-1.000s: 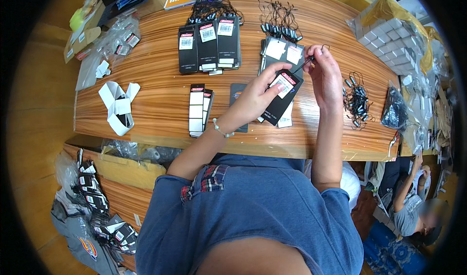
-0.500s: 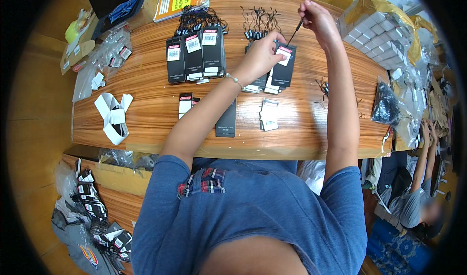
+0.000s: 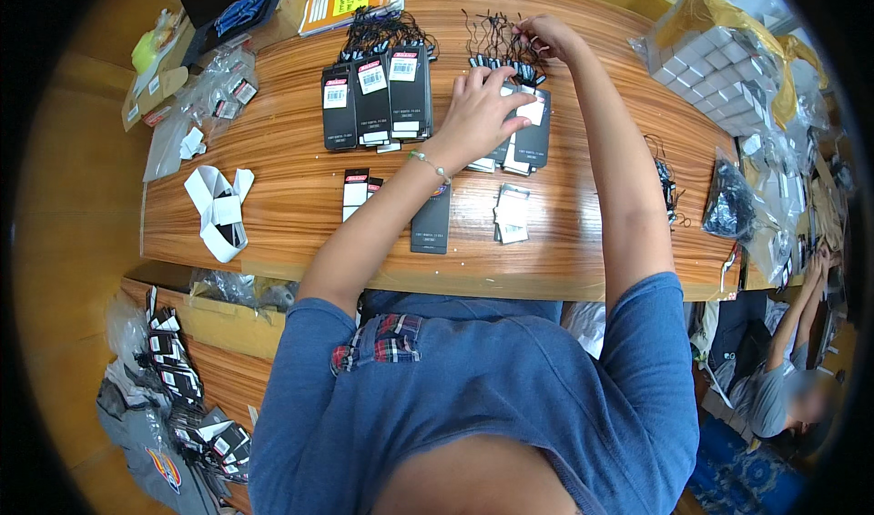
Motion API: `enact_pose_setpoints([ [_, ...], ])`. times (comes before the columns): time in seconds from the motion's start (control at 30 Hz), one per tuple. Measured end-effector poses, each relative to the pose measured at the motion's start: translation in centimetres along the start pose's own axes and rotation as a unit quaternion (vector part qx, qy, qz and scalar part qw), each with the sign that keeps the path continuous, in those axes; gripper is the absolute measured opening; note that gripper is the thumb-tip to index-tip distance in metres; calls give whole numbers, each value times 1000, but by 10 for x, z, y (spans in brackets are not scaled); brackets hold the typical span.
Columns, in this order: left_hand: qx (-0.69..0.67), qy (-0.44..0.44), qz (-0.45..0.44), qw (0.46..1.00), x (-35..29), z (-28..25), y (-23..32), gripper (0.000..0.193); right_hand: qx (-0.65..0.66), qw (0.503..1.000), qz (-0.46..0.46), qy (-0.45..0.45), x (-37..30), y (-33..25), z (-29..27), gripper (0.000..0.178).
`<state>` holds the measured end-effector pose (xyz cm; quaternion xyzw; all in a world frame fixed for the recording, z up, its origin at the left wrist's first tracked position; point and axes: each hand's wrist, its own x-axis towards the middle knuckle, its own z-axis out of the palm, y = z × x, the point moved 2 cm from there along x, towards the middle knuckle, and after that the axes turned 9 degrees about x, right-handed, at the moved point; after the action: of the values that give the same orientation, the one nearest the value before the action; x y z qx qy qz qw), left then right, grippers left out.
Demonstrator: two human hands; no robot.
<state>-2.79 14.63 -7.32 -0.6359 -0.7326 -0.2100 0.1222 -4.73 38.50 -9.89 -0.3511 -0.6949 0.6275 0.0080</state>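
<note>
My left hand (image 3: 481, 114) reaches over the right-hand group of black hang tags (image 3: 533, 143), fingers spread, fingertips at the tags' upper part. At the far end of that group, my right hand (image 3: 553, 40) has its fingers curled around the loop end of a black cord (image 3: 523, 37). More black cords fan out beside it from the tags' tops. Left of my hands stand three stacks of black hang tags (image 3: 410, 105) with white stickers, their cords heaped behind. Near my left forearm lies a single black tag (image 3: 430, 228), partly covered by the wrist.
White labels (image 3: 513, 216) and small red-topped tags (image 3: 355, 192) lie nearer me. A curled white strip (image 3: 214, 214) is at left. Loose cords (image 3: 669, 192), a bag of black items (image 3: 730, 201) and wrapped small white boxes (image 3: 706, 69) are at right. Another person's arms (image 3: 792, 305) show far right.
My right hand has lowered and moved left to the cord ends; the cord it held taut now lies with the others. My left hand has eased off the top tag, fingers spreading.
</note>
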Motion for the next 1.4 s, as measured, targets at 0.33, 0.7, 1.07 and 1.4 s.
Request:
enact_pose_setpoints([
  [0.33, -219, 39, -139, 965, -40, -27, 5, 41, 63, 986, -101, 115, -4, -4, -10, 18],
  [0.7, -531, -5, -389, 753, -30, 2, -3, 66, -127, 972, -121, 158, -165, 77, 33, 46],
  [1.07, -462, -165, -497, 716, -6, 23, -21, 24, -209, 955, -90, 192, -163, 66, 58, 40],
  [1.4, -431, -90, -445, 780, 2, 59, -24, 32, -17, 995, -27, 95, -156, 70, 46, 30],
])
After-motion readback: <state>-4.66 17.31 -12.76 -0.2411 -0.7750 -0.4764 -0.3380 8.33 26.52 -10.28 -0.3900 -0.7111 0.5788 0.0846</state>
